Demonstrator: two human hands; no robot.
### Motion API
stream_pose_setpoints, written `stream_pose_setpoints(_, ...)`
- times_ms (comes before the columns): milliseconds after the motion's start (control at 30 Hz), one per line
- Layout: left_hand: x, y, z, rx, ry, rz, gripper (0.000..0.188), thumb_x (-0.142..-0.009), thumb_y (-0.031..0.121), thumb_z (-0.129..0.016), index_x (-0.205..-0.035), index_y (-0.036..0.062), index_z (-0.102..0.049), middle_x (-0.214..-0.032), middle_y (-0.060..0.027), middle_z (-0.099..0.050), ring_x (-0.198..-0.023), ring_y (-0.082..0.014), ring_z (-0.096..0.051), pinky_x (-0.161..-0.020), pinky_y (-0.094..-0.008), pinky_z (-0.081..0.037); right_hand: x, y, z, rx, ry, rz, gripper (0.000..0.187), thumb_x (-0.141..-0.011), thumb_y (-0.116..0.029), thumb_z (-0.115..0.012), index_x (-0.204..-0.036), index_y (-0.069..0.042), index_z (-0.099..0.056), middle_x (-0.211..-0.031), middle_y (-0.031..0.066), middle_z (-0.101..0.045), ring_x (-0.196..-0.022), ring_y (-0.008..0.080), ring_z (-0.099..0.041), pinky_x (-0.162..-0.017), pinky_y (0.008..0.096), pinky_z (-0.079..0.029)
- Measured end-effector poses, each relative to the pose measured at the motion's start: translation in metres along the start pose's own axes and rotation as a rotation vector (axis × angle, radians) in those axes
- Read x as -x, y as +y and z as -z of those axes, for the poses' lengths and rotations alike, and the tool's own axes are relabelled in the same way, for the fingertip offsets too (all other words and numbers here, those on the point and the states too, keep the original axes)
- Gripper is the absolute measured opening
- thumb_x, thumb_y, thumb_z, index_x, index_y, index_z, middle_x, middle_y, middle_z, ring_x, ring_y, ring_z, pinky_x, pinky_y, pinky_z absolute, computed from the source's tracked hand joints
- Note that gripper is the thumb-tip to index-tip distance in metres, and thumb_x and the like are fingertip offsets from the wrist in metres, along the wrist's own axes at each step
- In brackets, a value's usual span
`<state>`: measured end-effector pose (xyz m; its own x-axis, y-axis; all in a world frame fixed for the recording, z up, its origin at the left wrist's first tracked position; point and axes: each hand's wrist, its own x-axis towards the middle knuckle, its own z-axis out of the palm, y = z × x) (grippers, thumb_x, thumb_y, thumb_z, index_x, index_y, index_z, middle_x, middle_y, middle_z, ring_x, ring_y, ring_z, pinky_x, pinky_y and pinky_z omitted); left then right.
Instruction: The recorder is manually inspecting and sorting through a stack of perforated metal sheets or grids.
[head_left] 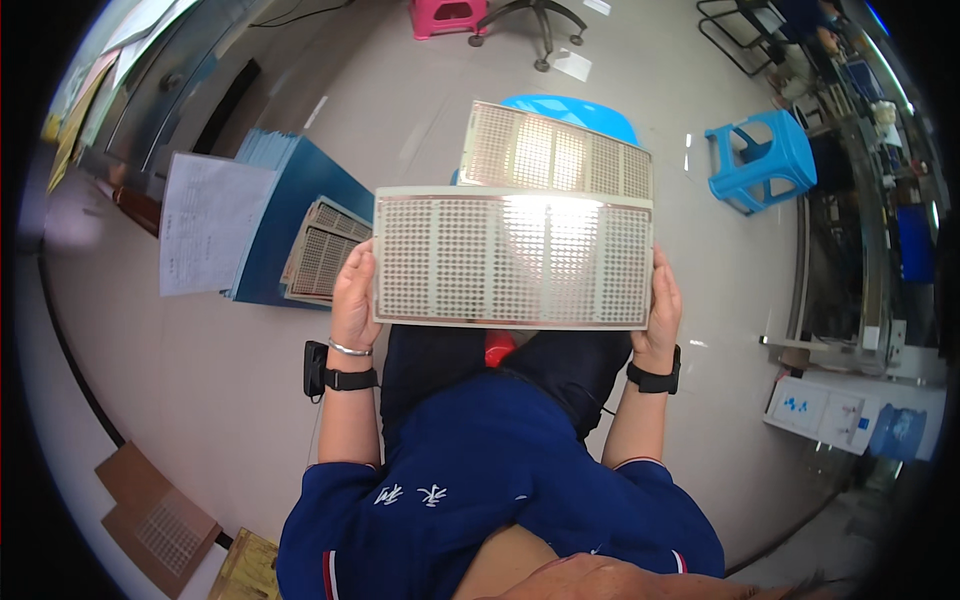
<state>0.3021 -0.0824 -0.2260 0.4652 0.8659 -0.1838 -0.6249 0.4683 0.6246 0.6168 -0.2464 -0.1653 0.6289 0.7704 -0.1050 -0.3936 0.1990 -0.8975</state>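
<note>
Between my two hands I hold a flat rectangular panel (460, 260) covered in a fine grid of small metallic pads, with glare on its upper right part. My left hand (354, 298) closes on its left edge and my right hand (662, 305) on its right edge. The panel is raised above my lap. Just beyond it lies a similar panel (560, 150), partly hidden by the held one, on a blue stool (590, 112). To the left, more gridded panels (325, 255) lean in a stack against a blue board (290, 200).
A white printed sheet (205, 220) hangs beside the blue board. Another blue stool (765, 160) stands at the right, near a glass-sided bench (850, 240). A water dispenser (830, 412) is at the lower right. A pink stool (447, 18) and a wheeled chair base (535, 22) are far ahead.
</note>
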Motion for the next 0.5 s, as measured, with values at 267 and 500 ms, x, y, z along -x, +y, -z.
stream_pose_setpoints(267, 0.004, 0.001, 0.01, -0.454, 0.117, -0.142, 0.021, -0.091, 0.014, -0.052, -0.107, 0.0015, -0.054, -0.106, -0.0058, -0.059, -0.094, -0.0101, -0.058, -0.083, -0.0242, -0.048, 0.001, -0.002, 0.016, 0.144, -0.017, -0.03, 0.023, -0.089, -0.007, -0.052, -0.11, 0.002, -0.054, -0.121, 0.0156, -0.053, -0.11, 0.0198, -0.052, -0.093, 0.0314, -0.042)
stream_pose_setpoints(500, -0.005, 0.0, -0.007, -0.59, 0.007, -0.435, 0.01, -0.078, 0.001, -0.061, -0.085, 0.0091, -0.062, -0.131, -0.0128, -0.045, -0.123, -0.0272, -0.041, -0.103, -0.0399, -0.035, -0.007, 0.003, 0.015, 0.394, -0.211, 0.391, 0.01, -0.082, -0.002, -0.056, -0.085, -0.011, -0.059, -0.138, 0.0192, -0.035, -0.128, 0.0305, -0.034, -0.106, 0.0426, -0.028)
